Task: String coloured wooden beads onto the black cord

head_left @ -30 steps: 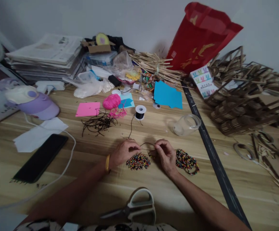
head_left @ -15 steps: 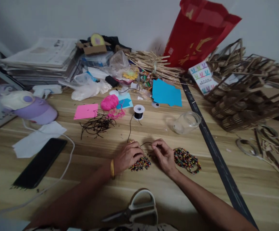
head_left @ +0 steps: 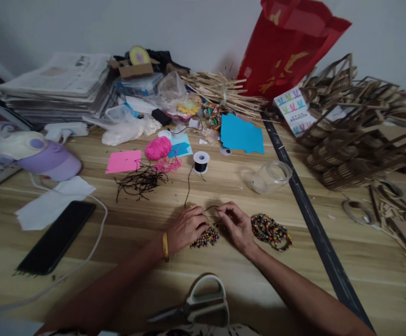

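The left hand (head_left: 186, 227) rests on a small heap of loose beads (head_left: 206, 237), fingers curled together over it, near the middle of the tabletop's (head_left: 126, 228) near edge; whether a bead is pinched there cannot be told; the right hand (head_left: 237, 225), just beside it, has thumb and forefinger closed on a thin black cord (head_left: 189, 184); the cord runs away from the hands to a small spool (head_left: 201, 162) standing toward the middle of the tabletop.

Touching the right hand's outer side lies a coiled beaded strand (head_left: 271, 231), already strung, so a good part of the threading looks done; the loose heap suggests more remains, as a judgement only.

At the near edge, below the hands, lie scissors (head_left: 199, 305); toward the left edge are a black phone (head_left: 56, 237), a white cable (head_left: 98, 233), white paper (head_left: 51, 203) and a lilac cap (head_left: 45, 158); beyond the hands sit a tangle of dark cord offcuts (head_left: 140, 179), pink yarn (head_left: 158, 148), pink card (head_left: 123, 161), blue card (head_left: 242, 134) and a clear jar (head_left: 271, 177) on its side; along the far edge stand stacked newspapers (head_left: 58, 84), a bundle of sticks (head_left: 220, 91) and a red bag (head_left: 286, 46); brown cut-out frames (head_left: 356, 135) crowd the right edge; nothing lies between the hands and the spool.
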The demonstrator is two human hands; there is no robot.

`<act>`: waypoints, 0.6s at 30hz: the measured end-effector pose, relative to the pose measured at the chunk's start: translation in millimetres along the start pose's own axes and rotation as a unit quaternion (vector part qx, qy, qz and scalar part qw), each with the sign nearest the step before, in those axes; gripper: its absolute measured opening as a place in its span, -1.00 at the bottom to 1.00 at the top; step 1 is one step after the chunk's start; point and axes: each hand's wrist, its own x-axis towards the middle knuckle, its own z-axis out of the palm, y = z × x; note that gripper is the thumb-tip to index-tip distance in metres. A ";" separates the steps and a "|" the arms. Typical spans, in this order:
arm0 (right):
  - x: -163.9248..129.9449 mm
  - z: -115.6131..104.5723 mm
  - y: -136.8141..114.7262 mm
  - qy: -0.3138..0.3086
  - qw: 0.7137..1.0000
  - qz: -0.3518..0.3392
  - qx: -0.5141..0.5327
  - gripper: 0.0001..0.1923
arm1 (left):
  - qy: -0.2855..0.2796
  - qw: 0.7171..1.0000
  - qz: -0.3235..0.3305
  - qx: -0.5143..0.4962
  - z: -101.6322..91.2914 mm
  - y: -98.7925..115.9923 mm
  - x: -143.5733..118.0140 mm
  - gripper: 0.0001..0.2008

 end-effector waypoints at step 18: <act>4.4 -1.2 -3.7 0.019 0.999 0.022 0.017 -0.87 | 0.006 0.999 -0.028 0.023 -1.9 9.6 -3.0 -0.87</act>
